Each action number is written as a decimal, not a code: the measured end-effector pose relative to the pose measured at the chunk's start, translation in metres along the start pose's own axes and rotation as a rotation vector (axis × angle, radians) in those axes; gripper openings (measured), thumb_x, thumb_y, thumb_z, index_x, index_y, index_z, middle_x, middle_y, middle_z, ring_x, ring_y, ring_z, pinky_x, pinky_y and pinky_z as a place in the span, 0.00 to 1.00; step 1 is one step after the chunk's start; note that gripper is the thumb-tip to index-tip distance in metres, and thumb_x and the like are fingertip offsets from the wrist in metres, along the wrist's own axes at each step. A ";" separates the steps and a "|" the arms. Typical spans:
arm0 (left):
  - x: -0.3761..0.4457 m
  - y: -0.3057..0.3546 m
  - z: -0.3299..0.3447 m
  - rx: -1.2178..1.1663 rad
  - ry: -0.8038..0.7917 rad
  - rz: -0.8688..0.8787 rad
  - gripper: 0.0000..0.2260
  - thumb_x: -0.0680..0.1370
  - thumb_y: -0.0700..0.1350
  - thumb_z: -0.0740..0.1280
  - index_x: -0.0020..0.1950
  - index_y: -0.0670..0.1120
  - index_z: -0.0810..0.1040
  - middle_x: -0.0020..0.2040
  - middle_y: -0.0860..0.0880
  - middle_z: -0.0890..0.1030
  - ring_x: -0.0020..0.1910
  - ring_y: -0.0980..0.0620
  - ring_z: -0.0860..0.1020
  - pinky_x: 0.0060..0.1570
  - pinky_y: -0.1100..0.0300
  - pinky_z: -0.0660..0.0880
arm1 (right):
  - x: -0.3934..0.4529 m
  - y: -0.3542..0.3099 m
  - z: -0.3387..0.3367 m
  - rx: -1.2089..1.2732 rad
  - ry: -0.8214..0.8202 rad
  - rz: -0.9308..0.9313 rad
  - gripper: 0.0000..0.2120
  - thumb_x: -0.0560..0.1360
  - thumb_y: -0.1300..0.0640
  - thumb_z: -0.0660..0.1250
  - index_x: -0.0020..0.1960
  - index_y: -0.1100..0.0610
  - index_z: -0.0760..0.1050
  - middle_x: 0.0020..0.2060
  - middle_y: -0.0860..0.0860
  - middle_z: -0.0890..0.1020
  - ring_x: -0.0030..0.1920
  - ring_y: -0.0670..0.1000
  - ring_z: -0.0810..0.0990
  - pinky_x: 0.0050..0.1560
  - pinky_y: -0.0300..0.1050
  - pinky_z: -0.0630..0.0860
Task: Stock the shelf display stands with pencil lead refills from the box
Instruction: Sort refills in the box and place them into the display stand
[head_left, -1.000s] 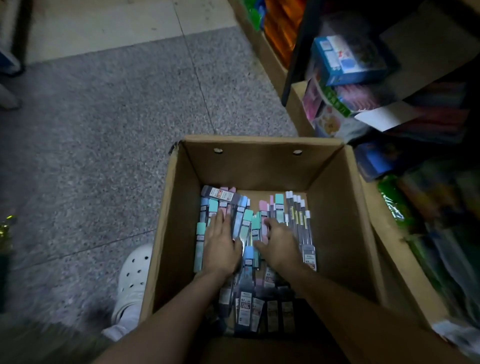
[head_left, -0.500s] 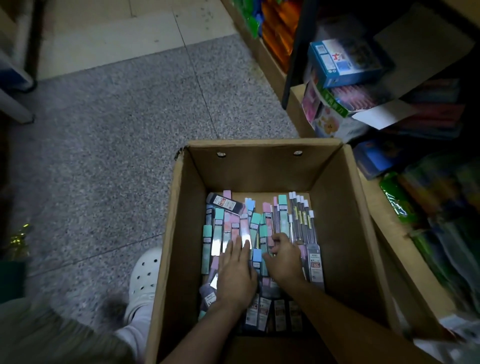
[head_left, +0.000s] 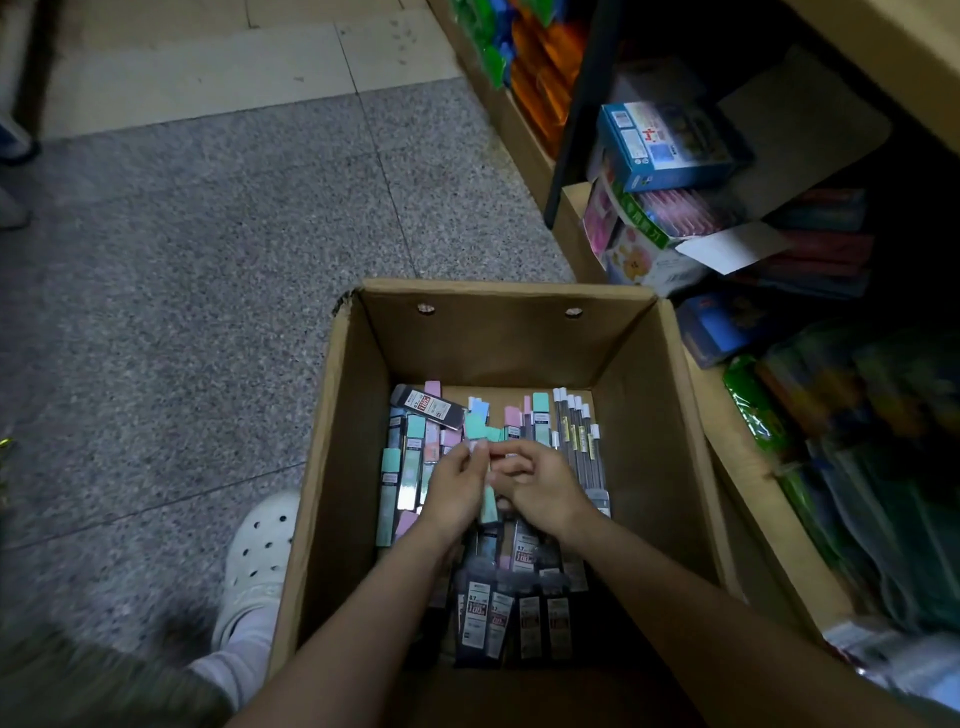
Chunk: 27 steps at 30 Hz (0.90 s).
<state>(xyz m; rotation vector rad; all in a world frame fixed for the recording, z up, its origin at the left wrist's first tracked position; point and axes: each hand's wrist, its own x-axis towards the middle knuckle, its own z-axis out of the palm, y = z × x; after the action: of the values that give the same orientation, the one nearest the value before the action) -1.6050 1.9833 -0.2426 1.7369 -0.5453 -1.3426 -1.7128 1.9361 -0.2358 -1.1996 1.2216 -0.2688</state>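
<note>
Gathering pencil lead refills out of the cardboard box (head_left: 675, 426) on the floor.

Both hands meet over the pile: the left hand (head_left: 457, 488) pinches a small bunch of pastel refill cases (head_left: 478, 428) by their upper ends, and the right hand (head_left: 540, 486) curls its fingers round the same bunch from the side. Loose lead refills (head_left: 571, 426) cover the box bottom. Such cases look light, stiff and slick, likely to fan apart, so gripping several mid-length should steady them. A second ago both palms lay flat on the pile; now the fingers have closed and lifted cases clear of it.
</note>
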 end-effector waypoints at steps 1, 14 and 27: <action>0.003 0.001 0.000 -0.065 0.040 -0.015 0.14 0.84 0.46 0.56 0.57 0.39 0.77 0.47 0.43 0.82 0.46 0.50 0.81 0.44 0.62 0.78 | 0.003 -0.002 -0.003 -0.046 0.018 -0.021 0.09 0.76 0.65 0.69 0.55 0.56 0.78 0.47 0.52 0.83 0.44 0.46 0.82 0.43 0.37 0.80; 0.019 -0.041 -0.022 -0.252 0.337 -0.179 0.10 0.84 0.47 0.52 0.51 0.43 0.68 0.34 0.45 0.72 0.30 0.50 0.70 0.34 0.54 0.69 | 0.097 -0.029 0.050 -0.798 0.166 -0.172 0.20 0.78 0.51 0.66 0.68 0.54 0.71 0.60 0.58 0.78 0.62 0.59 0.74 0.61 0.53 0.74; 0.000 -0.005 -0.007 -0.252 0.272 -0.073 0.07 0.80 0.48 0.66 0.46 0.45 0.75 0.39 0.45 0.80 0.36 0.48 0.77 0.40 0.53 0.75 | 0.027 -0.022 0.014 0.070 0.238 0.111 0.09 0.75 0.67 0.69 0.53 0.58 0.75 0.48 0.55 0.81 0.45 0.51 0.80 0.32 0.32 0.75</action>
<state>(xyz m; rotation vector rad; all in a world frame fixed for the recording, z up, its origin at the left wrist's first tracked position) -1.5994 1.9885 -0.2460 1.7049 -0.1539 -1.1445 -1.6817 1.9153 -0.2347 -1.0566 1.4689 -0.3761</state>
